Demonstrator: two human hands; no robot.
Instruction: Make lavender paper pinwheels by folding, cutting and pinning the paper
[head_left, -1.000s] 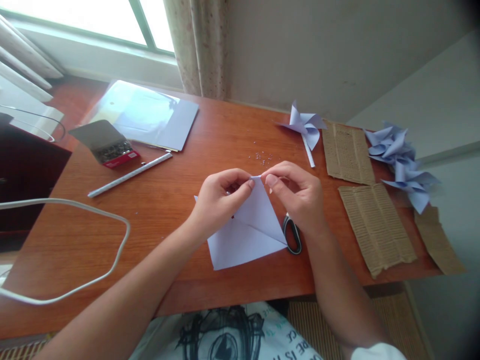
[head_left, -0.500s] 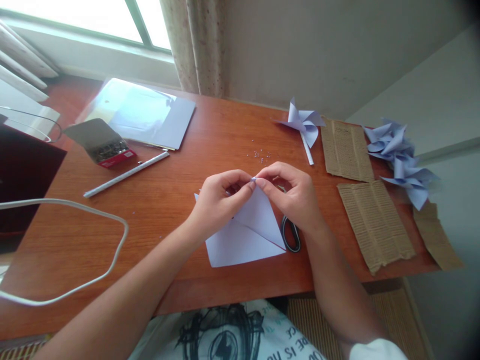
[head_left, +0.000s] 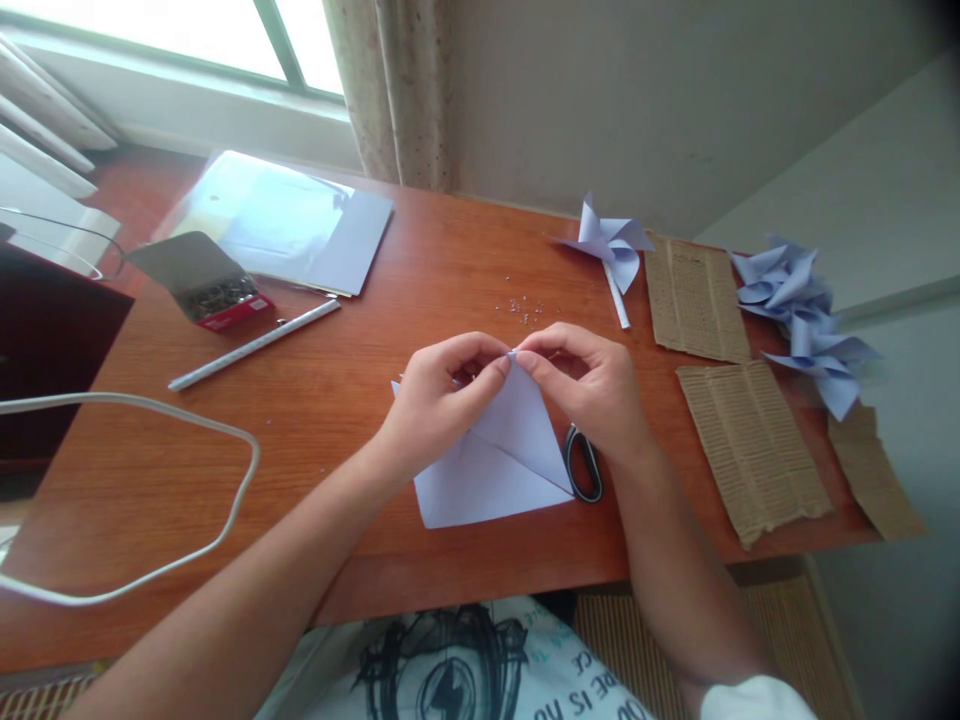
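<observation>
A pale sheet of paper (head_left: 487,490), cut along lines from its corners, lies on the wooden table in front of me. My left hand (head_left: 450,395) pinches the paper's far corner between thumb and forefinger. Right beside it, my right hand (head_left: 581,375) is closed on the same corner, thumb and forefinger tips nearly meeting the left ones. The small bit between the fingertips is mostly hidden. A dark scissors handle (head_left: 583,465) shows under my right wrist, next to the paper's right corner; the blades are covered.
Paper scraps (head_left: 521,308) lie beyond my hands. A paper pinwheel (head_left: 611,245) and more pinwheels (head_left: 814,350) are at the right, near corrugated cardboard pieces (head_left: 750,445). Leftward are a rolled paper stick (head_left: 255,345), an open box of metal pins (head_left: 225,298), a folder (head_left: 300,225) and a white cable (head_left: 247,470).
Both hands stay at the paper's far corner, with only slight finger movement. The whole view has shifted slightly; nothing else has visibly moved.
</observation>
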